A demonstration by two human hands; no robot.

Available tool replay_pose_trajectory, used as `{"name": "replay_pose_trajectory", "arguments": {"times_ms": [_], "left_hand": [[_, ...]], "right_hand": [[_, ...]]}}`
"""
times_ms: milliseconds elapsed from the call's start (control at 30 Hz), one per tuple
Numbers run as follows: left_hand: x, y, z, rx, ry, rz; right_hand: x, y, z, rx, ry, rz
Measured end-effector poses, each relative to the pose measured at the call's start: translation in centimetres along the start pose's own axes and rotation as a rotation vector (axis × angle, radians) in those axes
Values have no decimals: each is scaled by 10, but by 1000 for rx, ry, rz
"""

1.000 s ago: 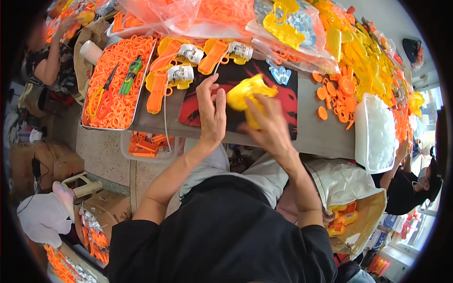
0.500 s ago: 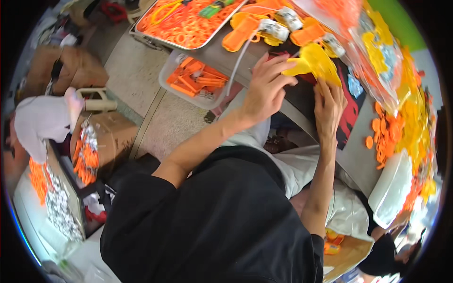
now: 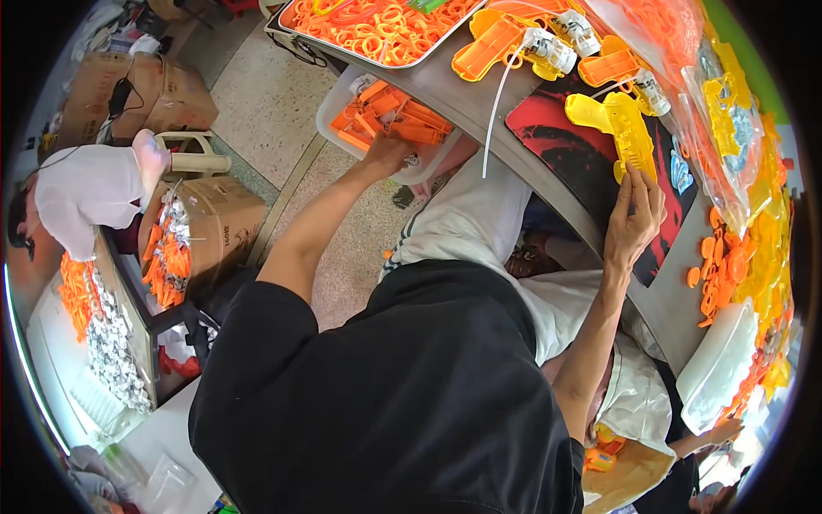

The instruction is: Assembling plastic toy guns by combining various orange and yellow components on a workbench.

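The left hand point(image 3: 387, 156) reaches down into a translucent bin point(image 3: 328, 104) of long orange pieces point(image 3: 419, 118), which sits below the edge of the grey surface point(image 3: 664, 313); its fingers are partly hidden among the pieces, so I cannot tell whether they have closed on one. The right hand point(image 3: 635, 221) grips the yellow shell point(image 3: 629, 133) at its near end, with thumb and fingers brought together there. That shell is over the black-and-red mat point(image 3: 548, 146) on the surface, its ribbed inner side facing up and its other arm pointing left. Just beyond the mat lie orange-and-yellow units point(image 3: 492, 51) fitted with whitish cylinders point(image 3: 550, 50), and a pale tube point(image 3: 491, 128) hangs from one of them past the surface's edge. Small blue parts point(image 3: 681, 174) lie to the right of the shell, near loose orange discs point(image 3: 723, 265). A metal-rimmed tray point(image 3: 409, 65) holds orange rings point(image 3: 394, 34) at the upper left.
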State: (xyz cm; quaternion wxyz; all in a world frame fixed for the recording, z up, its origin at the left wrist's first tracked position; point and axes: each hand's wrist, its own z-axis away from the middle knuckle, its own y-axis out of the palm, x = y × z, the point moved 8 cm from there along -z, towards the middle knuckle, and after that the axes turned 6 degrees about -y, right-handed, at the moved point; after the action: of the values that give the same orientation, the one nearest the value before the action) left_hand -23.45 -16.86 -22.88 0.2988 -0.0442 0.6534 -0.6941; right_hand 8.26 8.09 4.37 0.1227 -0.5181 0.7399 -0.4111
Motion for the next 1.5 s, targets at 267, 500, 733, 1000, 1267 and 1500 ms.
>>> {"name": "replay_pose_trajectory", "arguments": {"times_ms": [267,500,733,1000,1267,1500], "left_hand": [[-21,16,-25,1,159,-714],[-23,-105,27,-134,-133,762],[-90,-133,73,254,16,2262],[-222,-155,69,242,109,2305],[-281,-174,59,308,334,2103],[-222,-213,69,631,178,648]], "right_hand": [[7,3,-3,-22,-48,3],[6,-6,-1,-55,-42,-12],[43,-30,2,-163,-38,-101],[130,21,32,233,332,-876],[86,15,52,-128,736,-1524],[78,-95,-18,191,-77,-676]]}}
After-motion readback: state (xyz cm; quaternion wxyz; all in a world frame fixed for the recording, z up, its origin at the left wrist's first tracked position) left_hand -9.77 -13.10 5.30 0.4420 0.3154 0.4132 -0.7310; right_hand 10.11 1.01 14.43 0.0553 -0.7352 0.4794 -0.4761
